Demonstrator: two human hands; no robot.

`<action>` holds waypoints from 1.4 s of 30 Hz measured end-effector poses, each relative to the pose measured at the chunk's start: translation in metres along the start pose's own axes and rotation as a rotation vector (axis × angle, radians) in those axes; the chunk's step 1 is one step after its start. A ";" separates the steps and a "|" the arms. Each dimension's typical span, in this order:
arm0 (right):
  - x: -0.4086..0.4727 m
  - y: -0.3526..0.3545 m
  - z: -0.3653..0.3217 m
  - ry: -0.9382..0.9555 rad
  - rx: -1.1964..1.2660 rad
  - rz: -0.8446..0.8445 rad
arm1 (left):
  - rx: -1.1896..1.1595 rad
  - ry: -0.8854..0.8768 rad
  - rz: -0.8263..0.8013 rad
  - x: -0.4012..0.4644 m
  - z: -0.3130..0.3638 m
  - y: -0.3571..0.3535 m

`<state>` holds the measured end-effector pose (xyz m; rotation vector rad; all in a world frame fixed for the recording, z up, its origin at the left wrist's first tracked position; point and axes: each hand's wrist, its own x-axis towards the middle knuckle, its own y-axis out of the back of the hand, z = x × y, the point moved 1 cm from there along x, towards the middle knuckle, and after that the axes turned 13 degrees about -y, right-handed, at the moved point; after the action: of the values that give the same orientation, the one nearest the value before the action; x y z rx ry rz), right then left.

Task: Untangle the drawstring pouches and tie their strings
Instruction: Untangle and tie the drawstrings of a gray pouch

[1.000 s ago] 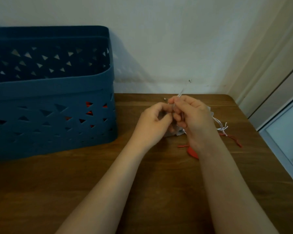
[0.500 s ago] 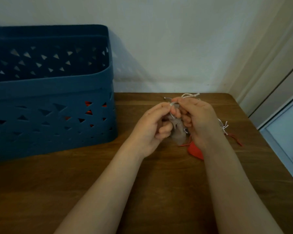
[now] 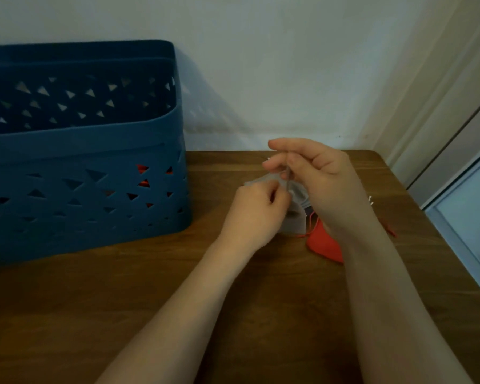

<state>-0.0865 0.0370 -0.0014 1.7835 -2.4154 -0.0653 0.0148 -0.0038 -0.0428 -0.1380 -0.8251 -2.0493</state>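
Centre right of frame, over the worktop (image 3: 122,300): right hand (image 3: 324,184) pinching a string (image 3: 288,177) taut, left hand (image 3: 257,214) gripping the grey pouch (image 3: 294,221); red pouch (image 3: 324,245) beneath. Likely risk: pulling harder could cinch the tangle tighter.

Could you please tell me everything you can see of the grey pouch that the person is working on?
The grey pouch looks like soft, thin fabric, pale grey and slightly crumpled. It is held between the two hands above the wooden table, and they hide much of it. The left hand grips its near side, while the right hand pinches a thin string rising from its top. A red pouch lies just beside its lower edge; whether they touch is unclear.
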 end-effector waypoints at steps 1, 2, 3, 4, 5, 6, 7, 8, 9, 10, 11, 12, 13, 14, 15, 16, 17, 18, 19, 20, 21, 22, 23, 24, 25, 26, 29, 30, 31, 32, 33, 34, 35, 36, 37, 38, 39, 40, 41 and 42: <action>0.000 -0.002 0.000 -0.007 -0.005 -0.001 | 0.033 -0.065 -0.006 -0.001 0.001 -0.001; -0.001 -0.003 -0.001 -0.006 -0.002 -0.009 | 0.057 -0.121 -0.007 -0.001 0.002 -0.001; -0.001 -0.004 -0.001 0.005 -0.007 -0.024 | 0.082 -0.157 -0.013 0.000 0.002 -0.002; -0.001 -0.005 -0.001 0.017 -0.027 -0.042 | 0.107 -0.179 -0.017 0.000 0.003 -0.002; -0.002 -0.006 0.000 0.023 -0.059 -0.060 | 0.129 -0.192 -0.016 0.000 0.002 -0.002; -0.002 -0.006 0.001 0.023 -0.093 -0.080 | 0.143 -0.196 -0.014 -0.001 0.001 -0.002; -0.002 -0.007 0.001 0.025 -0.124 -0.098 | 0.140 -0.192 -0.012 -0.001 0.001 -0.002; -0.002 -0.006 0.002 0.033 -0.146 -0.110 | 0.121 -0.182 -0.012 -0.001 0.001 -0.001; -0.003 -0.005 0.002 0.040 -0.156 -0.114 | 0.091 -0.166 -0.006 -0.001 0.000 0.000; -0.003 -0.003 0.004 0.039 -0.160 -0.109 | 0.057 -0.147 0.005 -0.001 -0.001 0.000; -0.002 -0.001 0.004 0.025 -0.171 -0.096 | 0.031 -0.122 0.017 0.001 -0.002 0.002; -0.002 0.002 0.005 0.002 -0.197 -0.077 | 0.014 -0.091 0.031 0.002 -0.003 0.004; -0.002 0.004 0.007 -0.017 -0.247 -0.054 | -0.002 -0.062 0.048 0.003 -0.004 0.006; -0.001 0.007 0.008 -0.021 -0.325 -0.029 | -0.028 -0.036 0.070 0.004 -0.004 0.008; 0.000 0.009 0.010 -0.014 -0.422 0.000 | -0.063 0.000 0.086 0.004 -0.004 0.009; 0.002 0.011 0.010 -0.001 -0.506 0.031 | -0.104 0.046 0.093 0.004 -0.003 0.011; 0.002 0.012 0.011 0.013 -0.558 0.063 | -0.142 0.091 0.094 0.004 -0.003 0.013; 0.002 0.013 0.011 0.026 -0.586 0.088 | -0.174 0.125 0.092 0.003 -0.003 0.014; 0.002 0.014 0.010 0.043 -0.608 0.105 | -0.197 0.146 0.087 0.003 -0.002 0.015; 0.002 0.014 0.010 0.064 -0.626 0.116 | -0.219 0.164 0.081 0.002 -0.001 0.016; 0.001 0.015 0.008 0.086 -0.630 0.122 | -0.248 0.182 0.077 0.002 -0.001 0.016; 0.000 0.015 0.007 0.101 -0.613 0.118 | -0.291 0.206 0.076 0.001 0.000 0.017; -0.001 0.015 0.006 0.103 -0.577 0.099 | -0.340 0.234 0.077 0.001 0.000 0.018; -0.002 0.015 0.004 0.092 -0.536 0.065 | -0.383 0.264 0.079 0.001 0.001 0.018; -0.002 0.016 0.004 0.068 -0.505 0.020 | -0.412 0.289 0.079 0.000 0.001 0.019; -0.003 0.016 0.004 0.033 -0.491 -0.031 | -0.430 0.311 0.076 0.000 0.002 0.019; -0.005 0.019 0.005 -0.071 -0.455 -0.164 | -0.422 0.323 0.009 0.000 0.002 0.022; -0.005 0.021 0.005 -0.089 -0.418 -0.169 | -0.416 0.305 -0.031 -0.001 0.003 0.023; -0.005 0.023 0.006 -0.101 -0.374 -0.141 | -0.411 0.283 -0.064 -0.001 0.003 0.024; -0.005 0.026 0.007 -0.111 -0.337 -0.091 | -0.407 0.268 -0.083 -0.001 0.003 0.026; -0.004 0.029 0.008 -0.124 -0.313 -0.045 | -0.403 0.260 -0.092 -0.001 0.003 0.027; -0.003 0.031 0.008 -0.134 -0.298 -0.028 | -0.403 0.255 -0.099 0.000 0.004 0.028; -0.003 0.033 0.009 -0.138 -0.301 -0.037 | -0.407 0.250 -0.107 0.000 0.004 0.029; -0.003 0.033 0.010 -0.138 -0.318 -0.067 | -0.413 0.248 -0.117 0.000 0.004 0.029; -0.003 0.033 0.011 -0.133 -0.347 -0.105 | -0.419 0.249 -0.127 0.000 0.004 0.030; -0.003 0.032 0.012 -0.127 -0.380 -0.143 | -0.423 0.252 -0.135 0.000 0.004 0.030; -0.004 0.031 0.012 -0.115 -0.421 -0.169 | -0.427 0.255 -0.141 0.000 0.004 0.030; -0.003 0.029 0.013 -0.100 -0.466 -0.180 | -0.428 0.254 -0.146 0.000 0.004 0.031; -0.002 0.028 0.014 -0.086 -0.511 -0.176 | -0.427 0.249 -0.154 0.000 0.004 0.031; -0.001 0.026 0.015 -0.080 -0.551 -0.169 | -0.419 0.241 -0.168 0.000 0.004 0.031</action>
<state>-0.1131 0.0456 -0.0131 1.7243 -2.0084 -0.7510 0.0386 -0.0132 -0.0242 -0.0520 -0.2596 -2.3203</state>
